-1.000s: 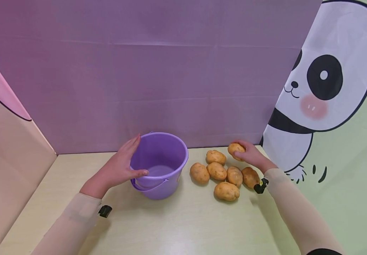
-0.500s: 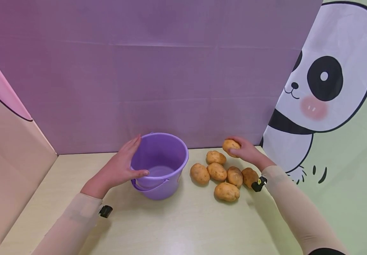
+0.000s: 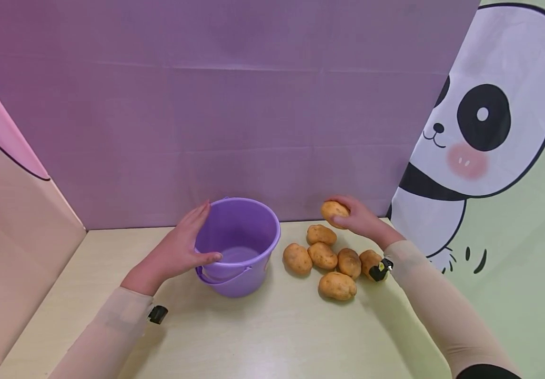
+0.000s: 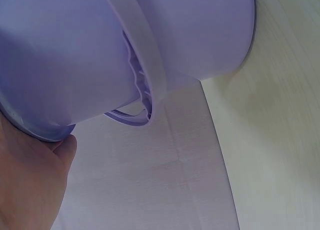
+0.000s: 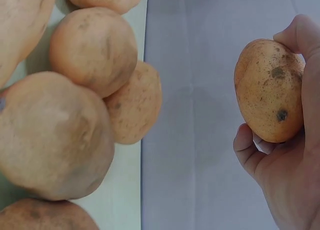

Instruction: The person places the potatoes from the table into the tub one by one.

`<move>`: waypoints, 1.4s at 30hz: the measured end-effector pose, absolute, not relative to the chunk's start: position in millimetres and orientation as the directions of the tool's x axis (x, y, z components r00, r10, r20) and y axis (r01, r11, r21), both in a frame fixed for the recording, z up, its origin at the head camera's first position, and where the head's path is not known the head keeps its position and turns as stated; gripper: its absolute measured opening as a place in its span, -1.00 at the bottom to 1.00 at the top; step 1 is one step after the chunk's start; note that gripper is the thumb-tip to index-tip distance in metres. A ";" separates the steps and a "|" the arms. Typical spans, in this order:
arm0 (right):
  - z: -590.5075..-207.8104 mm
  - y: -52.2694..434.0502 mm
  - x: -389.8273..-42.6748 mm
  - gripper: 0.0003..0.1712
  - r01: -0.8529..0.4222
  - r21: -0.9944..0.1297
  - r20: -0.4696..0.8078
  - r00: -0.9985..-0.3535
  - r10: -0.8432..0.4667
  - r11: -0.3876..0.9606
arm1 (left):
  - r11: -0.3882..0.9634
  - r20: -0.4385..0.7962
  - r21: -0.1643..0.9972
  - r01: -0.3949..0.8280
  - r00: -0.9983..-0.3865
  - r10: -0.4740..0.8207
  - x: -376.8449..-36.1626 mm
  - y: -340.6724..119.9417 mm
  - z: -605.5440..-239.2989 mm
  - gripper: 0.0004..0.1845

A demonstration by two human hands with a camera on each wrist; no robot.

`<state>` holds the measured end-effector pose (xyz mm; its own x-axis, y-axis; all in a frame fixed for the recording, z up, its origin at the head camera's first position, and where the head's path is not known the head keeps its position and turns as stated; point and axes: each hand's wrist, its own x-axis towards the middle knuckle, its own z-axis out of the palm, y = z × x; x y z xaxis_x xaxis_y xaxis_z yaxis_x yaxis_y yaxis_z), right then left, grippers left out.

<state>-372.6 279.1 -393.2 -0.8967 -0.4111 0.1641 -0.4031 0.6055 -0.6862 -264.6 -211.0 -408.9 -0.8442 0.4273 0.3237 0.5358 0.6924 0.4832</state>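
Note:
A purple plastic bucket [image 3: 238,239] stands upright and empty on the pale table [image 3: 263,337]. My left hand [image 3: 180,247] rests against its left side, thumb on the front wall, fingers straight; the left wrist view shows the bucket [image 4: 150,49] wall close up. My right hand [image 3: 355,217] holds a potato [image 3: 334,211] lifted above the table near the back wall; in the right wrist view that potato [image 5: 269,89] sits in my curled fingers. Several more potatoes [image 3: 330,259] lie in a cluster right of the bucket.
A purple backdrop [image 3: 253,105] closes the rear of the table. A pink panel [image 3: 12,210] stands on the left and a panda-printed panel [image 3: 485,131] on the right. Bare tabletop stretches in front of the bucket and potatoes.
My right hand has lifted the potato off the table and carried it up and to the left, toward the bucket. The left hand and bucket have stayed put.

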 end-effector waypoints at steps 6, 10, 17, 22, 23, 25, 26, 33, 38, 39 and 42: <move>-385.8 269.9 -371.1 -0.37 -0.418 -0.672 0.162 -0.888 -0.430 0.611 | 0.692 0.320 0.483 0.537 -0.844 0.431 -263.2 -210.2 -406.2 0.34; -378.5 263.1 -369.0 -0.37 -0.432 -0.664 0.165 -0.881 -0.443 0.611 | 0.695 0.318 0.483 0.532 -0.846 0.427 -262.8 -210.1 -407.6 0.33; -369.2 252.4 -370.2 -0.35 -0.511 -0.630 0.230 -0.842 -0.488 0.585 | 0.692 0.334 0.477 0.542 -0.840 0.428 -263.4 -209.0 -409.5 0.33; -363.1 243.9 -373.9 -0.36 -0.548 -0.611 0.250 -0.818 -0.517 0.572 | 0.693 0.328 0.477 0.541 -0.840 0.431 -263.2 -208.4 -409.1 0.34; -361.8 242.0 -374.3 -0.36 -0.551 -0.608 0.249 -0.815 -0.523 0.571 | 0.694 0.327 0.477 0.540 -0.842 0.430 -263.1 -208.3 -408.9 0.34; -359.3 238.4 -374.2 -0.35 -0.554 -0.607 0.244 -0.812 -0.530 0.570 | 0.694 0.327 0.476 0.540 -0.842 0.430 -263.4 -208.0 -408.4 0.34; -358.3 236.5 -374.2 -0.35 -0.557 -0.607 0.243 -0.810 -0.534 0.567 | 0.694 0.327 0.477 0.539 -0.842 0.430 -263.6 -207.9 -408.2 0.34; -353.2 223.8 -376.3 -0.34 -0.600 -0.595 0.270 -0.776 -0.570 0.535 | 0.696 0.328 0.475 0.539 -0.842 0.429 -264.2 -207.7 -408.1 0.34; -350.0 214.3 -378.1 -0.34 -0.638 -0.576 0.287 -0.743 -0.604 0.511 | 0.699 0.313 0.481 0.530 -0.848 0.428 -263.2 -207.8 -406.6 0.35; -349.4 212.2 -377.9 -0.35 -0.645 -0.574 0.290 -0.737 -0.611 0.505 | 0.699 0.311 0.481 0.529 -0.849 0.428 -263.1 -207.6 -406.1 0.35; -347.8 206.0 -377.3 -0.36 -0.662 -0.568 0.296 -0.719 -0.628 0.490 | 0.703 0.304 0.483 0.522 -0.853 0.424 -262.7 -207.0 -405.9 0.36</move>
